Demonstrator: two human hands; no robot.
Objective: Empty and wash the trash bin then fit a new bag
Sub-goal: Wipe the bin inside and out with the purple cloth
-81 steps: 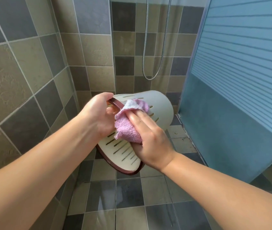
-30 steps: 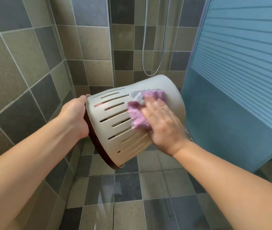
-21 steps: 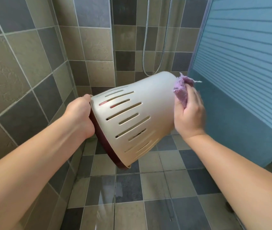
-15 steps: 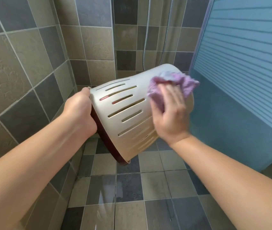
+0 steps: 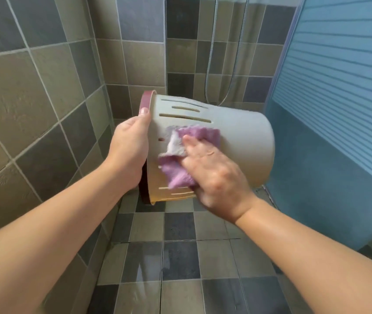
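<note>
While both bare forearms reach forward over the wet tiled floor (image 5: 180, 275), the cream slotted bin (image 5: 244, 141) is held on its side in mid-air, dark red rim left. The left hand (image 5: 130, 150) grips that rim; the right hand (image 5: 214, 173) presses a purple cloth (image 5: 180, 155) flat against its side with straight fingers.

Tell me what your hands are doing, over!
Left hand grips bin rim. Right hand presses purple cloth on bin's side. Nothing in the way.

Cream slotted bin (image 5: 244, 137) with maroon rim — lilac cloth (image 5: 180, 173) (grey-white patch) — grey-and-olive checked tiles (image 5: 44, 87), blue striped door (image 5: 339, 87).
</note>
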